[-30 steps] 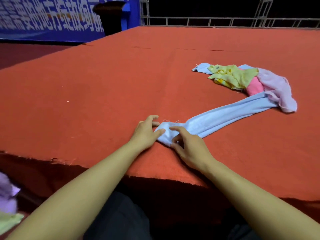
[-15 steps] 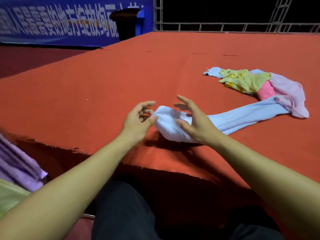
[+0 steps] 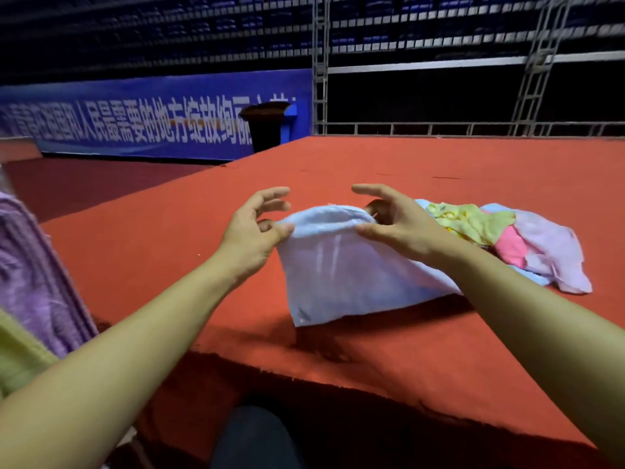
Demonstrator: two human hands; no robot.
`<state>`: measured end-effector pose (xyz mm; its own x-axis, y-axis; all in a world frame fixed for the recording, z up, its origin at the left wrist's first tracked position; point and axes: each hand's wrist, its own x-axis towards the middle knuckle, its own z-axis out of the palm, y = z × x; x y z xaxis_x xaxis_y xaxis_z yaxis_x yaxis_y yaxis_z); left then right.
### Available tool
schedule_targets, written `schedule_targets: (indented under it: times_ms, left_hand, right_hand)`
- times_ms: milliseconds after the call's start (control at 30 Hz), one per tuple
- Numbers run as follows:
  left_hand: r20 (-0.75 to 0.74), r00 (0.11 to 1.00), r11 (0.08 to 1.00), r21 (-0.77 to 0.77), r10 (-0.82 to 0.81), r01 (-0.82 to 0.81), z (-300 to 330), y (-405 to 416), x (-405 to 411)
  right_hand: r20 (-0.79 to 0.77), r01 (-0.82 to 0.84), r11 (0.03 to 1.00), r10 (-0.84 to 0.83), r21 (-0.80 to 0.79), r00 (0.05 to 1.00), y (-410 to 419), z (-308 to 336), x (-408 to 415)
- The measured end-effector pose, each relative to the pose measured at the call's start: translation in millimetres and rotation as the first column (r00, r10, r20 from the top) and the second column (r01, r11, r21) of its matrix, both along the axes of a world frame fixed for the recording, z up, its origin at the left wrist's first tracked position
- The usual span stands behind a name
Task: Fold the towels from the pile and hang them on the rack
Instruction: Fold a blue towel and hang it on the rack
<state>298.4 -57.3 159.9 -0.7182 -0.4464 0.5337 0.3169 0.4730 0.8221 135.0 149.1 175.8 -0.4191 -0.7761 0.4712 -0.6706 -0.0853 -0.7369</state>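
A: Where was the light blue towel (image 3: 341, 265)?

B: Lifted over the red surface (image 3: 439, 333), left hand (image 3: 252, 231) and right hand (image 3: 394, 225) pinching its top edge.

A: Handling?

B: Probably soft and floppy; corners suited each grip best.

A light blue towel (image 3: 341, 265) hangs lifted above the red surface, pinched along its upper edge at both ends, its body draping down and trailing right toward the pile. The pile (image 3: 507, 242) lies far right on the surface, a crumpled heap of yellow-green, bright pink, pale pink and blue cloths. At the near left edge hang a purple towel (image 3: 37, 275) and a yellow-green towel (image 3: 17, 357).
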Motion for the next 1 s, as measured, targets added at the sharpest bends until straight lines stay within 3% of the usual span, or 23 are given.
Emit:
schedule_targets:
  times_ms: [133,267,433,700,1000]
  left_hand:
    - [0.037,0.994,0.993,0.053,-0.108,0.106,2.1,11.9,5.6]
    - [-0.01,0.997,0.996,0.033,-0.082,0.082,-6.3,25.3,9.9]
    - [-0.024,0.995,0.994,-0.055,-0.099,0.097,-25.9,42.5,11.4]
    - [-0.019,0.998,0.997,0.051,-0.057,0.058,-46.2,30.5,0.8]
    - [0.38,0.895,0.967,0.188,-0.232,0.171,-127.8,-0.5,-18.3]
  right_hand:
    - [0.019,-0.028,0.997,0.027,0.065,0.999,-0.4,1.1,17.9]
    - [0.152,-0.111,0.982,0.088,0.152,0.984,-7.2,-12.9,34.5]
    - [0.336,-0.1,0.993,0.076,0.057,0.939,-24.5,-23.8,46.2]
    - [0.31,-0.039,0.996,0.064,-0.086,0.949,-46.2,-21.5,39.4]
    - [0.336,0.163,0.981,-0.119,-0.105,0.934,-70.7,-51.9,0.8]
